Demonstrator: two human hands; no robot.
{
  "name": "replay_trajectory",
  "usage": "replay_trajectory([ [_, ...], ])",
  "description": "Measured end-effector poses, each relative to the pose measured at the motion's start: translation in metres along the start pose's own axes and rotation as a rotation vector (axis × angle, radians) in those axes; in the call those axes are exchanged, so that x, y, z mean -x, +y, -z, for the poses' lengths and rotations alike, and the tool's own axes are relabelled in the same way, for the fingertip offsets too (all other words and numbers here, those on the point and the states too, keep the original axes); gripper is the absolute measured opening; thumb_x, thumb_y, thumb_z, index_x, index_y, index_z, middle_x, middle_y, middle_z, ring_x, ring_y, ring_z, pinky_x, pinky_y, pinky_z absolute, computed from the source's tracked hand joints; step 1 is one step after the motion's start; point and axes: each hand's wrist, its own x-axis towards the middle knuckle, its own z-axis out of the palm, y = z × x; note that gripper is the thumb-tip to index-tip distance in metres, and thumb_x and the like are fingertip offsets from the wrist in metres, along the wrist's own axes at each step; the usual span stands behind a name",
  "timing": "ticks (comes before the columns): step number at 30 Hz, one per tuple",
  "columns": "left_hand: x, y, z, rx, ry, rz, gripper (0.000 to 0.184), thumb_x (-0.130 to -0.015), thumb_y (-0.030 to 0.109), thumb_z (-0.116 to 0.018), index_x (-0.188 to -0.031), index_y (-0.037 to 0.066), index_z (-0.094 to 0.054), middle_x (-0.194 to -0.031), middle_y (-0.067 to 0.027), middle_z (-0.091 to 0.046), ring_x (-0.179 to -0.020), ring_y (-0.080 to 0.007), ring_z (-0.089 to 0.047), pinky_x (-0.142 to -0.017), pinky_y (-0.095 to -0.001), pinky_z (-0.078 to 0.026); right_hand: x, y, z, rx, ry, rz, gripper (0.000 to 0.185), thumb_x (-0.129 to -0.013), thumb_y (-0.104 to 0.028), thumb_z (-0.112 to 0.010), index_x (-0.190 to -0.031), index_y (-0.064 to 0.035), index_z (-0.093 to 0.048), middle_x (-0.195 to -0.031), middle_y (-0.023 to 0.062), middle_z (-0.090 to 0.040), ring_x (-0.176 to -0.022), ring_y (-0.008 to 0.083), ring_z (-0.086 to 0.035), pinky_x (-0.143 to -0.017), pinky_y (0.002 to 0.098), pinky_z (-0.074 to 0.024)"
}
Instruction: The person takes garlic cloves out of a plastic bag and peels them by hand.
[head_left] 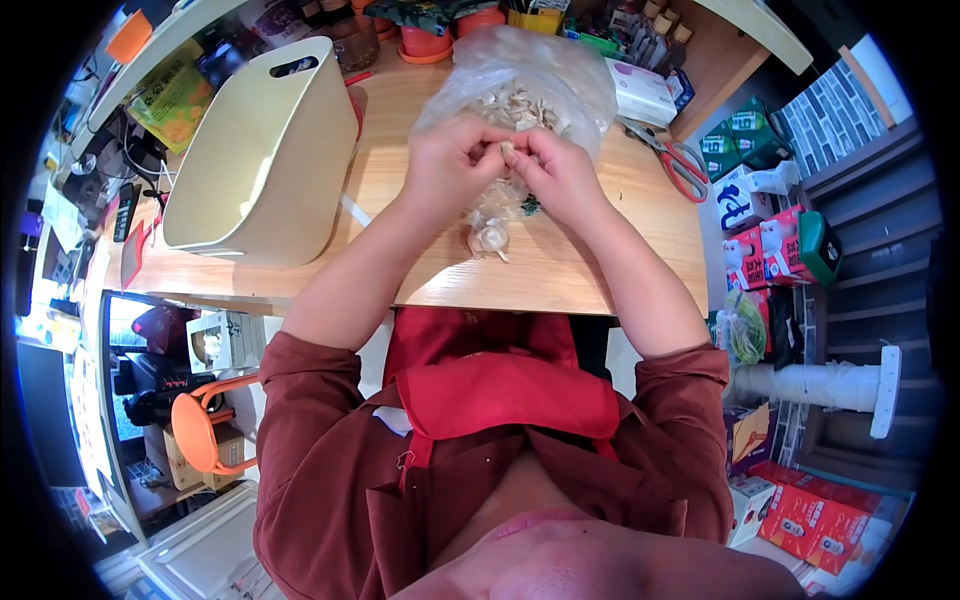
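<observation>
My left hand point(452, 162) and my right hand point(556, 176) meet above the wooden table, fingertips pinched together on a small pale garlic clove point(507, 149). The fingers hide most of the clove. Just beyond my hands lies a clear plastic bag point(585, 75) with dry garlic skins point(528, 103) on it or in it; I cannot tell which. A whitish garlic bulb point(490, 237) rests below my hands, toward the table's front edge, with bits of skin about it.
A tall cream bin point(300, 165) stands at the left, a small pale piece inside it. Red-handled scissors point(683, 172) lie at the right, near a white box point(641, 93). Orange pots point(426, 42) line the back. An orange stool point(196, 432) is at lower left.
</observation>
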Motion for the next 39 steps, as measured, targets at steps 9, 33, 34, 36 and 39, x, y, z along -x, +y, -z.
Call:
replay_trajectory([
  [9, 0.0, -0.004, -0.001, -0.01, 0.041, -0.071, 0.004, -0.074, -0.002, -0.061, -0.078, -0.001, -0.061, -0.066, -0.0045, -0.059, -0.055, -0.006, -0.056, -0.048, -0.0202, -0.044, -0.001, -0.002, 0.003, -0.161, -0.085, -0.141, 0.019, -0.084, -0.016, -0.06, -0.098, -0.0029, -0.061, -0.077, 0.0066, -0.064, -0.067, 0.0117, -0.058, -0.06, 0.0255, -0.0469],
  [33, 0.002, 0.003, 0.0, -0.145, 0.033, -0.155, 0.011, -0.077, 0.003, -0.062, -0.086, 0.002, -0.057, -0.069, -0.0092, -0.057, -0.058, -0.016, -0.057, -0.053, -0.0274, -0.047, -0.004, -0.005, 0.015, -0.777, -0.255, -0.281, 0.021, -0.085, -0.009, -0.057, -0.104, -0.002, -0.052, -0.085, 0.0031, -0.061, -0.072, 0.0069, -0.056, -0.056, 0.017, -0.0395],
  [34, 0.003, 0.002, 0.0, -0.129, 0.042, -0.133, 0.01, -0.078, 0.002, -0.061, -0.087, 0.001, -0.057, -0.068, -0.0081, -0.057, -0.057, -0.0132, -0.056, -0.053, -0.0261, -0.047, -0.003, -0.008, 0.015, -0.793, -0.248, -0.277, 0.02, -0.085, -0.007, -0.056, -0.104, -0.0016, -0.052, -0.085, 0.0036, -0.061, -0.073, 0.0077, -0.057, -0.057, 0.0175, -0.0402],
  [36, 0.002, 0.003, 0.001, -0.126, 0.034, -0.078, 0.009, -0.079, 0.002, -0.06, -0.088, 0.001, -0.057, -0.07, -0.008, -0.059, -0.059, -0.013, -0.058, -0.054, -0.0258, -0.048, -0.003, -0.009, 0.015, -0.81, -0.254, -0.267, 0.021, -0.084, -0.004, -0.055, -0.104, -0.0011, -0.052, -0.087, 0.0045, -0.061, -0.077, 0.0089, -0.059, -0.059, 0.0184, -0.0414],
  [39, 0.002, 0.001, 0.002, -0.124, 0.042, -0.069, 0.01, -0.08, 0.003, -0.06, -0.089, 0.001, -0.057, -0.071, -0.0075, -0.06, -0.06, -0.0134, -0.058, -0.055, -0.0256, -0.048, -0.004, -0.008, 0.016, -0.81, -0.267, -0.26, 0.022, -0.083, -0.001, -0.055, -0.104, -0.0006, -0.051, -0.09, 0.0057, -0.061, -0.08, 0.0099, -0.06, -0.061, 0.0195, -0.0428],
])
